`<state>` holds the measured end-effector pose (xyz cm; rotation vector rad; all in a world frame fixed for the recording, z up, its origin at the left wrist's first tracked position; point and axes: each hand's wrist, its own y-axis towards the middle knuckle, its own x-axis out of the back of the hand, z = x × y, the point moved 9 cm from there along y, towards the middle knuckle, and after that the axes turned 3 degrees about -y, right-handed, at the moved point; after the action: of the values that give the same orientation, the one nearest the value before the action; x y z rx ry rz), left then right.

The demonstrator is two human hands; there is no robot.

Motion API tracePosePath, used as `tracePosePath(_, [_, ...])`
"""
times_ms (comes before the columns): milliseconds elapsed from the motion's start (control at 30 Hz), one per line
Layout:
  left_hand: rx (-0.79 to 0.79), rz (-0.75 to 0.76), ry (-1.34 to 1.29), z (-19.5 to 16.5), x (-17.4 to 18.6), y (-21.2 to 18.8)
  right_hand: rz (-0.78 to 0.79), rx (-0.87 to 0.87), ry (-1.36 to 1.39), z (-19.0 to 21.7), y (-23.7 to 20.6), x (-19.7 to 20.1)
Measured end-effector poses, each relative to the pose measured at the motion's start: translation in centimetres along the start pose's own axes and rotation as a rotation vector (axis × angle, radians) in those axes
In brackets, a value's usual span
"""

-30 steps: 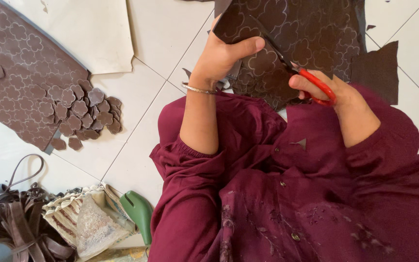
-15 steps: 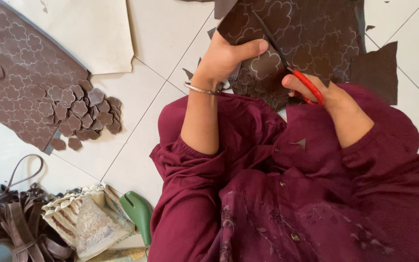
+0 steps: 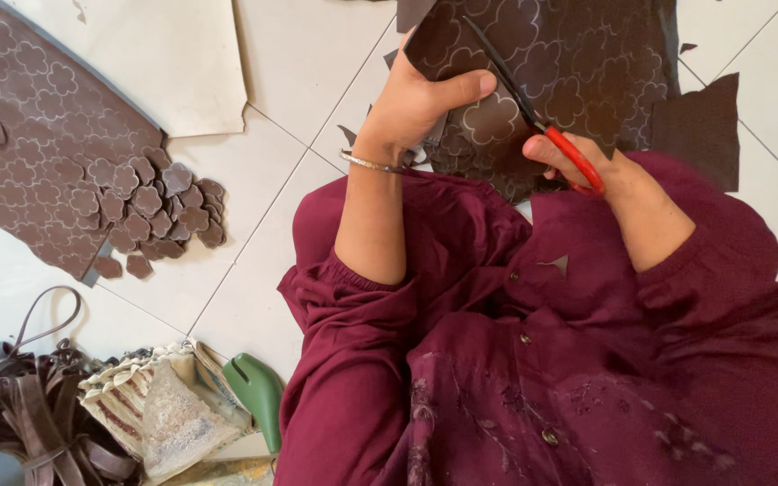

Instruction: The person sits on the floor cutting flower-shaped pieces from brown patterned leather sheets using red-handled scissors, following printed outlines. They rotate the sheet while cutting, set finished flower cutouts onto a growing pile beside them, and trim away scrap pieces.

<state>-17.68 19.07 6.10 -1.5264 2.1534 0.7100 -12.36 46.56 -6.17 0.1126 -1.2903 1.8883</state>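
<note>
The brown leather sheet [image 3: 578,72], marked with flower outlines, lay partly over the person's lap and partly on the tiled floor [image 3: 308,81]. The left hand [image 3: 420,94] had its grip closed on the near edge of this sheet, the thumb pressed flat on top beside one outlined flower. The right hand [image 3: 578,162] had its grip closed around the red handles of the scissors [image 3: 538,117], and the dark blades reached up and away from that grip, across the sheet, just beside the left thumb. How far the blades stood apart could not be told.

In my judgement the step in hand was the cutting of one flower shape out of the sheet. The next move seemed to call for a slow turn of the sheet by the left hand, so that the blades could follow the curved outline, and for keeping the thumb away from the blades.

The left forearm went straight up from the lap, with a thin bangle [image 3: 373,163] at the wrist. The right wrist was bent inward, toward the left hand.

Far to the left of both grips, a pile of cut flower pieces [image 3: 159,207] rested on the edge of a second brown sheet [image 3: 38,135]. Nearer to the person on that side lay leather straps [image 3: 38,423] and a green object [image 3: 258,391].
</note>
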Motion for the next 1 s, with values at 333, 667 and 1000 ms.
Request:
tracePosePath(333, [0.088,-0.01,0.055,0.2,-1.0,-0.1,0.04,0.195,0.194,0.1,0.8,-0.5])
tracePosePath(667, [0.056,-0.012,0.061,-0.6,-0.9,0.1,0.072,0.207,0.217,4.0,-0.9,-0.4])
tracePosePath(1000, [-0.094,-0.056,0.121,-3.1,0.7,0.1,0.113,0.133,0.2,4.8,-0.6,-0.7])
